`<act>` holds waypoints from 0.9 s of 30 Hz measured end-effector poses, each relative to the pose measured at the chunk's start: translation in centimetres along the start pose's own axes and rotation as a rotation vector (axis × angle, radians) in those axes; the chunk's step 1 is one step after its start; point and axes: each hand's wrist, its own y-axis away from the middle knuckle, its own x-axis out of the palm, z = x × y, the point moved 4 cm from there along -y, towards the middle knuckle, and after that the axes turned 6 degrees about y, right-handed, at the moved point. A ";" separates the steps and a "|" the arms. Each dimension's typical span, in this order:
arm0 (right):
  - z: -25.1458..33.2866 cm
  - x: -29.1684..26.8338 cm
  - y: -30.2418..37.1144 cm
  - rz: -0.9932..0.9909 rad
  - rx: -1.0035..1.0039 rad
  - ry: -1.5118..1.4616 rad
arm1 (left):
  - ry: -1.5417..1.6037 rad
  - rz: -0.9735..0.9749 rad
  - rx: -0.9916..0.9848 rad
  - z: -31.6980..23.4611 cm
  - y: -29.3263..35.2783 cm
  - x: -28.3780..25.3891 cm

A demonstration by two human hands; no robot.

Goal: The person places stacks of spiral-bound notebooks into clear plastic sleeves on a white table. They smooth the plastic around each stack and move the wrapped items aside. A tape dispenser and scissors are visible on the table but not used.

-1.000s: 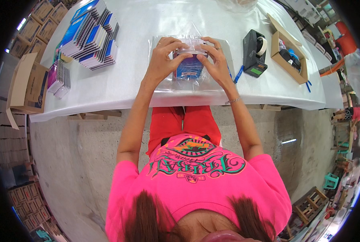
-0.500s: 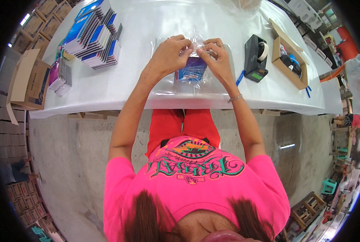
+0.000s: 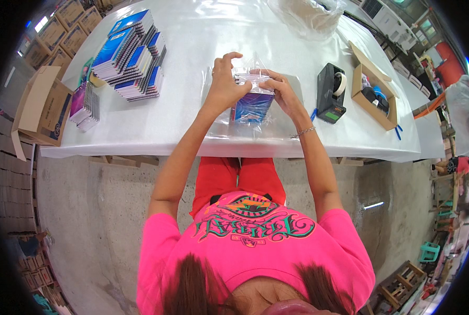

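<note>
In front of me a small stack of blue-and-purple spiral notebooks [image 3: 251, 107] sits within clear plastic film [image 3: 218, 126] on the table. My left hand [image 3: 225, 86] is at the stack's left side; its thumb reaches over the top edge while the fingers are raised and apart from it. My right hand [image 3: 280, 90] grips the stack's far right corner through the film, thumb on the near side and fingers behind. Parts of the film between the hands are too glossy to make out.
Tall piles of blue spiral notebooks [image 3: 132, 58] and a purple notebook pile [image 3: 84, 105] stand left, beside an open carton [image 3: 45, 110]. Right are a black tape dispenser [image 3: 330, 97], a blue pen [image 3: 313, 114] and a cardboard box [image 3: 384, 113] holding items. Behind lies a clear plastic bag [image 3: 310, 21].
My hands were pinching the film together above the notebooks. Now the left fingers have lifted and spread, and the right hand has moved onto the stack's corner. The whole view has shifted slightly.
</note>
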 end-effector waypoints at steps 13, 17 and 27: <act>-1.1 -0.6 0.8 -0.113 -0.236 0.253 | 0.773 0.076 -0.387 3.5 0.9 2.1; 0.6 0.4 2.7 -0.041 -0.197 0.331 | 0.804 0.126 -0.315 3.4 0.8 1.9; -0.4 0.7 3.8 -0.238 -0.294 0.447 | 0.061 0.189 0.327 -0.5 2.0 -0.5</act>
